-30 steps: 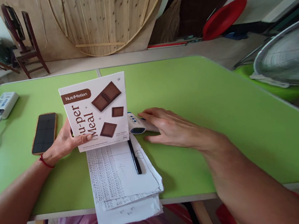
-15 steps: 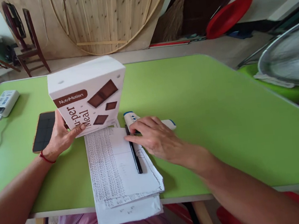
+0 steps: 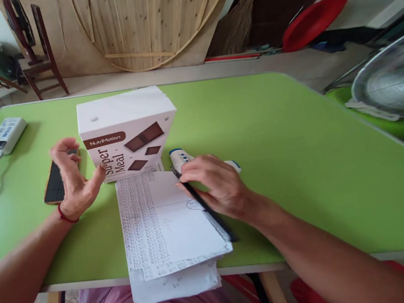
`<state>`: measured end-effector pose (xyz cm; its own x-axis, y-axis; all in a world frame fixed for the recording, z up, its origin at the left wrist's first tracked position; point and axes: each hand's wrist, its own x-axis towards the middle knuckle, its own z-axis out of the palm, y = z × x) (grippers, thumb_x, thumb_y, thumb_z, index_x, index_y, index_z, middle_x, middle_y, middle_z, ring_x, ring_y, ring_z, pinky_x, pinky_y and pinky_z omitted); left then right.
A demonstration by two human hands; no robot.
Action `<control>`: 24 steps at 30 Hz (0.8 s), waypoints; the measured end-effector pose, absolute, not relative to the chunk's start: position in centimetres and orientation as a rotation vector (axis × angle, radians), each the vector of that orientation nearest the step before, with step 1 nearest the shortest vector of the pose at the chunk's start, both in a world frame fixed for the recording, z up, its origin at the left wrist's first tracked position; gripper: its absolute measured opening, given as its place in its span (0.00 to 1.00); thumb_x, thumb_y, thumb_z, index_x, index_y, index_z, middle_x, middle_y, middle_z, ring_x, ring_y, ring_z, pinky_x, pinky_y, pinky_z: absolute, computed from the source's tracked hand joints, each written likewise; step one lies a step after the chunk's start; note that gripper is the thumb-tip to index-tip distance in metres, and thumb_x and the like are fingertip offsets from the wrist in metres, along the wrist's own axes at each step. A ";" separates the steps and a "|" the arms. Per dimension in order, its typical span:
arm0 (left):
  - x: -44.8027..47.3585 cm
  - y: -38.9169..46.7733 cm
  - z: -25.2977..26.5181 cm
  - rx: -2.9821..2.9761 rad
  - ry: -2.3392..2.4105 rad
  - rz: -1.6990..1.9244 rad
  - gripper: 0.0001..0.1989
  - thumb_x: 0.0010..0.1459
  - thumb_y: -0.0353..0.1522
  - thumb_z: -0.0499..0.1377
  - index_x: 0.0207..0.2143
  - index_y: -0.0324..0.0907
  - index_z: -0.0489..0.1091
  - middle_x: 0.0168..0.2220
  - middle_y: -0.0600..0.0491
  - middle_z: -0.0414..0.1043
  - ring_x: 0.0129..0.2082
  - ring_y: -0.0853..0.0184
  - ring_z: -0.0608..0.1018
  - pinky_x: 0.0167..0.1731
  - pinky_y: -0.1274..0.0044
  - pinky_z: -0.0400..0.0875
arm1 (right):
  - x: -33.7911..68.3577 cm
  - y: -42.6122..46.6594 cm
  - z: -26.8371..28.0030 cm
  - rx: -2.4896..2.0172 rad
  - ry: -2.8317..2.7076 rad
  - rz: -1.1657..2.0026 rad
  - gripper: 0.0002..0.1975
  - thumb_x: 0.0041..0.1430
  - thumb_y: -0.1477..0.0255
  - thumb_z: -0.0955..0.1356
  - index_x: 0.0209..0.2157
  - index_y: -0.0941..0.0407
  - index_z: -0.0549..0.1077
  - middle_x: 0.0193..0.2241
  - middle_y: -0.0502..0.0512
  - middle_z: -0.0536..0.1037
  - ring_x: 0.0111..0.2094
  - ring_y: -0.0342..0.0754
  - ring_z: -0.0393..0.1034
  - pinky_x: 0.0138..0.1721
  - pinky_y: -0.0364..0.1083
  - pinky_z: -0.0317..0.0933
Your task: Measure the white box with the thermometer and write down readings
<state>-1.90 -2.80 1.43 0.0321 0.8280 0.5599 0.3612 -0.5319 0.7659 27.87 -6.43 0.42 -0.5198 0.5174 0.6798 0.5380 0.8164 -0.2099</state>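
Note:
A white NutriMotion box [image 3: 130, 130] stands on the green table at the top end of the papers. Beside its left face is my left hand [image 3: 77, 178], fingers spread and curved, the thumb near the box's lower corner. My right hand [image 3: 216, 184] pinches a black pen [image 3: 208, 209], held slantwise over the right side of the handwritten papers [image 3: 174, 227]. Behind that hand lies a white device with blue ends [image 3: 179, 159], partly hidden by the fingers. A dark phone with an orange edge [image 3: 54, 185] lies behind my left hand.
A white power bank [image 3: 6, 137] with a cable lies at the table's [image 3: 298, 160] far left. Beyond the table are a wooden chair [image 3: 40, 63], a straw broom [image 3: 240, 20] and a red round basin [image 3: 314, 22]. The lower papers overhang the front edge.
My left hand has let go of the box, which now stands lower and slightly to the right. My right hand has picked up the pen from the papers. The top sheets have shifted right.

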 end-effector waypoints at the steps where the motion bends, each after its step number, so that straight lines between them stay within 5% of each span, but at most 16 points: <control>1: -1.6 -3.2 1.8 2.058 1.234 1.785 0.27 0.51 0.41 0.67 0.49 0.48 0.58 0.49 0.49 0.58 0.53 0.54 0.66 0.50 0.61 0.67 | 27.8 -6.6 0.4 -0.765 -2.108 0.075 0.06 0.62 0.76 0.67 0.37 0.51 0.69 0.32 0.52 0.77 0.34 0.48 0.73 0.35 0.48 0.67; 4: -0.4 -4.9 2.6 2.537 1.049 1.869 0.17 0.53 0.32 0.66 0.42 0.44 0.62 0.38 0.52 0.63 0.38 0.63 0.72 0.38 0.69 0.71 | 27.1 -7.5 0.5 -0.834 -1.862 0.369 0.05 0.60 0.76 0.67 0.36 0.51 0.68 0.30 0.49 0.76 0.30 0.45 0.73 0.31 0.45 0.68; 7: 0.9 -6.7 2.6 2.946 0.738 1.098 0.07 0.65 0.30 0.57 0.45 0.40 0.65 0.39 0.51 0.73 0.34 0.68 0.78 0.28 0.77 0.73 | 26.2 -8.1 0.5 -0.936 -1.835 0.637 0.04 0.60 0.75 0.66 0.37 0.53 0.71 0.27 0.48 0.77 0.26 0.43 0.73 0.28 0.42 0.68; 12: 1.2 -7.4 0.9 3.009 0.840 0.440 0.21 0.71 0.43 0.47 0.48 0.35 0.69 0.54 0.40 0.74 0.32 0.63 0.83 0.25 0.73 0.76 | 24.9 -8.1 -0.2 -1.072 -1.733 0.926 0.03 0.55 0.73 0.68 0.34 0.54 0.71 0.24 0.48 0.76 0.22 0.41 0.69 0.21 0.39 0.62; 24: 1.5 -7.0 1.2 2.974 0.873 0.120 0.21 0.69 0.41 0.53 0.53 0.34 0.69 0.62 0.42 0.67 0.38 0.57 0.84 0.30 0.69 0.80 | 24.5 -6.8 -2.2 -1.117 -1.711 0.695 0.04 0.54 0.74 0.68 0.26 0.53 0.69 0.18 0.44 0.71 0.18 0.39 0.62 0.19 0.40 0.57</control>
<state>1.45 -6.96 1.17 0.8387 0.5410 0.0628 0.5379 -0.8408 0.0600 24.51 -6.84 -2.23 -0.1380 0.9057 0.4009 0.3696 0.4226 -0.8275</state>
